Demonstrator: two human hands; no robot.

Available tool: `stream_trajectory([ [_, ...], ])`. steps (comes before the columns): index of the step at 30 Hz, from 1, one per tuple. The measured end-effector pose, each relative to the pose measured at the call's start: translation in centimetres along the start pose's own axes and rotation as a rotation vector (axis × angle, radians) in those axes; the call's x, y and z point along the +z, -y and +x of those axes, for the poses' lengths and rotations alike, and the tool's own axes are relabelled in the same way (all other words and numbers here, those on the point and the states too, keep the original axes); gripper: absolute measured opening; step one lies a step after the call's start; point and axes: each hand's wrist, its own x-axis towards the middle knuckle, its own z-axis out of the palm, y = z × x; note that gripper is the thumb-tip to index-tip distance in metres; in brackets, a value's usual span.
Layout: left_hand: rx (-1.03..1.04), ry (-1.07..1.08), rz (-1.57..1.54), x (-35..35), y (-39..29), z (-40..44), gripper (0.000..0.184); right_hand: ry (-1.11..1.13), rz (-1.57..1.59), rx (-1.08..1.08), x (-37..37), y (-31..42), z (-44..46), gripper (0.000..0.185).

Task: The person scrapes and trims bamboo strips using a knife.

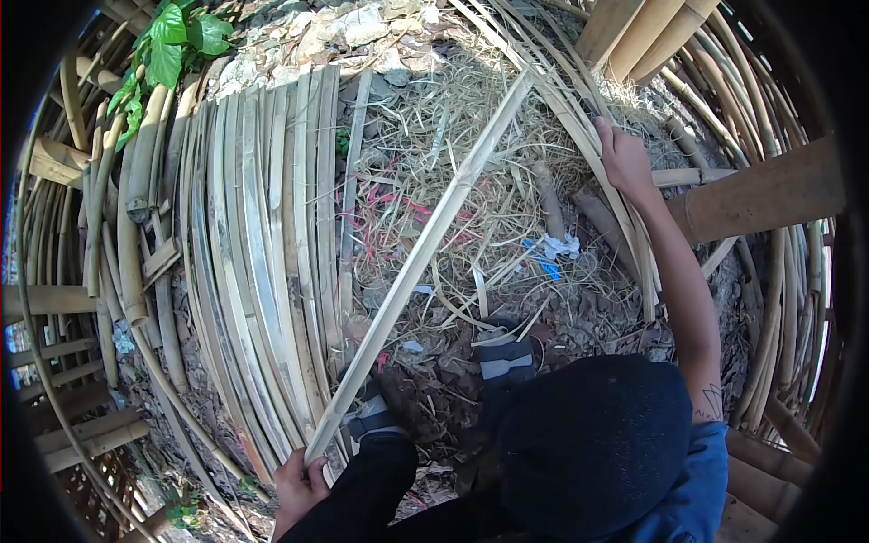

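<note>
A long split bamboo strip [434, 240] runs slantwise across the middle, its near end in my left hand [300, 484]. The fingers of that hand are closed around the end, beside a row of bamboo strips [244, 226] lying on the ground. With my arm stretched far forward, my right hand [625, 163] is closed at a bundle of long thin bamboo strips [575, 118] on the right. Something small and dark shows by its thumb; what the fingers grip is hidden. The far end of the slanting strip lies close to that bundle.
Bamboo shavings [489, 136] cover the ground, mixed with pink string and dry leaves. A thick bamboo pole [765, 195] juts in from the right. Bamboo poles [131, 226] lean at the left. A dark rounded shape [593, 443] hides the lower right. Shoes [507, 357] stand below.
</note>
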Motion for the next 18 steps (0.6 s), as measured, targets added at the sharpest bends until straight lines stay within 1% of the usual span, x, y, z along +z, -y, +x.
stream_trajectory([
  [1,-0.017,-0.044,-0.057,0.2,-0.4,0.6,0.014,0.003,0.124,-0.004,-0.7,1.6,-1.0,0.065],
  [2,-0.036,-0.020,-0.066,0.2,-0.7,0.8,0.015,0.007,0.247,-0.012,-1.0,3.2,-2.2,0.064],
  [5,-0.011,-0.043,-0.160,0.8,-0.4,1.4,0.018,0.155,0.574,-0.074,-1.1,9.7,-8.1,0.059],
  [6,-0.009,-0.052,-0.157,0.7,-0.8,1.6,0.018,0.201,0.651,-0.150,0.0,10.7,-9.8,0.056],
  [7,-0.083,0.010,-0.193,0.4,-1.5,1.9,0.018,0.176,0.657,-0.247,2.1,11.4,-11.4,0.053],
  [8,-0.160,0.076,-0.227,0.1,-1.9,1.9,0.019,0.270,0.966,-0.144,2.2,13.7,-13.3,0.045],
  [9,-0.162,0.073,-0.225,0.4,-1.5,1.9,0.019,0.308,1.121,-0.062,2.9,15.6,-14.8,0.042],
  [10,-0.185,0.108,-0.355,1.1,-0.8,2.0,0.021,0.343,1.273,0.025,3.8,17.3,-16.1,0.039],
  [11,-0.205,0.145,-0.487,1.6,-0.3,2.2,0.022,0.359,1.325,0.030,4.3,18.9,-17.2,0.037],
  [12,-0.200,0.146,-0.485,1.8,-0.2,2.4,0.022,0.374,1.378,0.035,4.5,20.1,-18.0,0.035],
  [14,-0.234,0.303,-0.590,1.9,-0.2,2.9,0.026,0.383,1.438,0.028,4.5,21.4,-19.0,0.035],
  [15,-0.231,0.302,-0.590,1.8,-0.3,3.0,0.026,0.402,1.496,0.020,4.5,21.7,-19.4,0.035],
  [16,-0.241,0.331,-0.619,1.7,-0.5,3.1,0.027,0.232,1.456,-0.131,5.4,21.7,-19.6,0.037],
  [17,-0.250,0.364,-0.648,1.6,-0.6,3.2,0.028,0.227,1.457,-0.131,5.7,21.4,-19.5,0.037],
  [18,-0.247,0.366,-0.648,1.6,-0.4,3.2,0.028,0.209,1.184,-0.324,5.8,20.7,-19.0,0.037],
])
